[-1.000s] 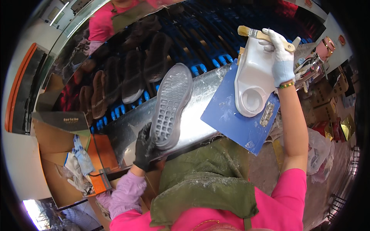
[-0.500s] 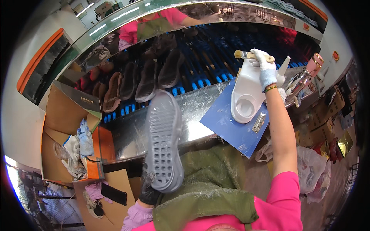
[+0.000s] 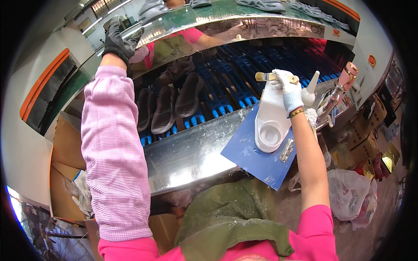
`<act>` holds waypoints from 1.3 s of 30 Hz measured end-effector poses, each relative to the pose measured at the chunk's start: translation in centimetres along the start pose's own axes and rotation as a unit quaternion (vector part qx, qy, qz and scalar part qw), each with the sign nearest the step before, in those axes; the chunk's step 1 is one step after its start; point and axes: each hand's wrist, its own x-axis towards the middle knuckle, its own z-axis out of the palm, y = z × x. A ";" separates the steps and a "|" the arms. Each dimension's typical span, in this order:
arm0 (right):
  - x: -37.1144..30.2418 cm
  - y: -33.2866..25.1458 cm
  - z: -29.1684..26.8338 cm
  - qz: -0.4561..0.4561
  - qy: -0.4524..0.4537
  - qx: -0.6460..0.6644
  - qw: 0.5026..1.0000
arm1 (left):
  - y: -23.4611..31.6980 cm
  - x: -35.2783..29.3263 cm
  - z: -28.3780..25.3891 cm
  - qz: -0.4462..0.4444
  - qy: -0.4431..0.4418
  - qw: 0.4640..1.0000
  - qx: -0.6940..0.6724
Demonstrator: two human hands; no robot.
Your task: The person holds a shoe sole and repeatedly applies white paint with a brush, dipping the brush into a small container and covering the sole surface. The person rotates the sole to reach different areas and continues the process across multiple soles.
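Observation:
My left hand (image 3: 118,45), in a black glove, is raised at the upper left by the green upper belt (image 3: 213,13). Its fingers point up, the thumb stands apart, and nothing shows between them. Just right of it, a blurred grey shoe-like piece (image 3: 152,11) lies on that belt. My right hand (image 3: 288,89), white-gloved, grips a paintbrush (image 3: 266,77) with pale bristles pointing left. The brush is above a white plastic container (image 3: 272,119) with a round opening, which stands on a blue board (image 3: 244,148).
Dark shoe soles (image 3: 163,111) lie on the lower conveyor with blue prongs (image 3: 224,109). A metal ledge (image 3: 174,163) runs before it. On the right are a white nozzle (image 3: 310,89) and a pink-topped tool (image 3: 348,75). A cardboard box (image 3: 65,143) stands left, plastic bags (image 3: 346,193) lower right.
My left hand has risen from low beside my apron to the upper belt, and the grey sole it held is no longer in it. My right hand still holds the paintbrush. The view has shifted slightly.

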 end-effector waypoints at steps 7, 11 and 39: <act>-0.2 -0.7 -1.8 -0.021 -0.009 0.000 1.000 | -14.1 -14.6 -3.4 0.109 -0.125 0.926 0.338; -0.5 -0.7 -1.1 0.000 -0.024 -0.006 1.000 | -22.4 -17.4 -11.1 0.129 -0.226 0.609 0.749; -14.6 -5.3 -2.9 0.069 -0.057 -0.094 0.991 | -13.0 -34.3 -16.1 -0.228 -0.044 0.952 -0.201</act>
